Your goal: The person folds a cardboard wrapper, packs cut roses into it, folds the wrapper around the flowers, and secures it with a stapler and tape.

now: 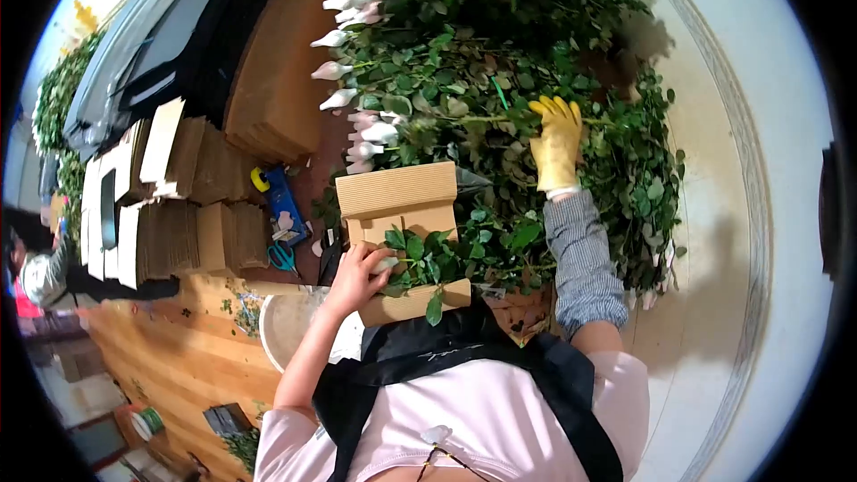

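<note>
My bare left hand (pixel 362 275) is closed round a pale rose head (pixel 385 265), which lies over an unfolded piece of corrugated cardboard (pixel 397 189). From that bloom, leafy stems (pixel 431 259) run right across the cardboard. Farther out on the right, my right hand (pixel 559 138), in a yellow glove, rests on a green rose stem (pixel 486 118) with its fingers curled round it. Around it lies a large heap of leafy roses (pixel 500 62), their pale pink and white wrapped heads (pixel 332 70) pointing left.
Stacks of folded cardboard (pixel 170 236) stand left, near teal scissors (pixel 282 257), a blue box (pixel 283 205) and a yellow tape roll (pixel 259 179). A tall cardboard stack (pixel 281 71) is behind. A white bucket (pixel 278 326) stands below. Another person (pixel 45 277) is at far left.
</note>
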Tool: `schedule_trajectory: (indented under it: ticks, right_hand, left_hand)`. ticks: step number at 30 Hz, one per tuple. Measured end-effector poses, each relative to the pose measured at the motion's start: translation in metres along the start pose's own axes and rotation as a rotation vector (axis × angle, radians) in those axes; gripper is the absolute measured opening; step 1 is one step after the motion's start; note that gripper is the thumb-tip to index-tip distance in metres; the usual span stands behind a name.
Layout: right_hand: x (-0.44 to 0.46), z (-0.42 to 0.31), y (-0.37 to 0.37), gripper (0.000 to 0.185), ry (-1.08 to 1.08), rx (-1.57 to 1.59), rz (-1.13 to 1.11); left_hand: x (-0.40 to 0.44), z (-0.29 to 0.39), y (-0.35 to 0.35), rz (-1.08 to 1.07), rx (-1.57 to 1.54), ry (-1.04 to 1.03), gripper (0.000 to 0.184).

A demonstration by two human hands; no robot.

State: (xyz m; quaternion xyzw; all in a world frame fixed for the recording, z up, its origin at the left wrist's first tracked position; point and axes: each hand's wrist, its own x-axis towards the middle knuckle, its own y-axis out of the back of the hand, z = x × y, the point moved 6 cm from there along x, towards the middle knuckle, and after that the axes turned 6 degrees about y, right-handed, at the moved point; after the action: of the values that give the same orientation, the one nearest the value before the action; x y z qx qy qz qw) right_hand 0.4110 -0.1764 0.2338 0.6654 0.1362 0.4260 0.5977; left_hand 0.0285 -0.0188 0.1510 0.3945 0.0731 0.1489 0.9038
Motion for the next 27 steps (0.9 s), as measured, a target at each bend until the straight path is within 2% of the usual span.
schedule_trajectory:
  ticks: [2, 5, 8, 9, 10, 12, 13, 14, 16, 18, 19, 21, 23, 24, 26, 27]
  right_hand:
    - [-0.004, 0.0, 0.003, 0.036, 0.025, 0.079, 0.131]
    - [-0.002, -0.005, 0.013, 0.046, 0.071, 0.344, 0.256]
    - [-0.007, -0.013, 0.041, 0.047, 0.153, 0.497, 0.257]
    - [-0.015, -0.019, 0.063, 0.055, 0.228, 0.582, 0.216]
    - [-0.025, -0.014, 0.061, 0.061, 0.175, 0.764, 0.058]
    - [-0.053, -0.017, 0.058, 0.069, 0.238, 0.653, -0.278]
    - [-0.067, -0.031, 0.073, 0.058, 0.152, 0.496, -0.528]
    - [-0.079, -0.045, 0.064, 0.058, 0.162, 0.516, -0.559]
    - [-0.123, -0.041, 0.018, 0.041, 0.055, 0.049, -1.094]
    - [-0.165, -0.036, -0.02, 0.027, 0.275, 0.094, -1.009]
    - [-0.17, -0.041, -0.013, 0.021, 0.342, 0.166, -0.888]
    - [-0.175, -0.043, -0.003, 0.012, 0.312, 0.177, -0.764]
    - [-0.166, -0.052, 0.016, 0.022, 0.234, 0.117, -0.78]
    - [-0.161, -0.056, 0.024, 0.028, 0.227, 0.02, -0.912]
    - [-0.187, -0.047, -0.015, 0.033, 0.21, 0.212, -0.819]
    - [-0.209, -0.038, -0.052, 0.037, 0.142, 0.284, -0.895]
  left_hand:
    - [0.0, -0.001, 0.0, 0.046, 0.02, -0.004, 0.036]
    - [0.005, -0.004, -0.006, -0.003, -0.006, 0.018, 0.037]
    - [0.002, -0.005, -0.004, 0.04, -0.019, 0.008, 0.04]
    - [0.0, -0.007, -0.004, 0.041, -0.029, 0.028, 0.043]
    - [0.0, -0.009, -0.004, 0.032, -0.06, 0.051, 0.043]
    - [-0.004, -0.014, -0.006, 0.033, -0.031, 0.053, 0.038]
    - [-0.001, -0.008, -0.002, 0.031, -0.063, 0.059, 0.035]
    - [0.0, -0.002, 0.002, 0.032, -0.09, 0.049, 0.031]
    - [-0.003, 0.008, 0.006, 0.103, 0.092, -0.039, 0.028]
    - [-0.002, 0.012, 0.007, 0.097, 0.093, -0.065, 0.031]
    - [-0.001, 0.01, 0.004, 0.081, 0.148, -0.06, 0.03]
    - [0.001, 0.022, 0.01, 0.128, 0.241, -0.094, 0.029]
    - [0.007, 0.033, 0.021, 0.168, 0.37, -0.117, 0.03]
    - [0.012, 0.037, 0.023, 0.163, 0.39, -0.146, 0.031]
    - [0.016, 0.021, 0.01, 0.047, 0.283, -0.086, 0.029]
    - [0.016, 0.013, 0.005, 0.013, 0.198, -0.045, 0.03]
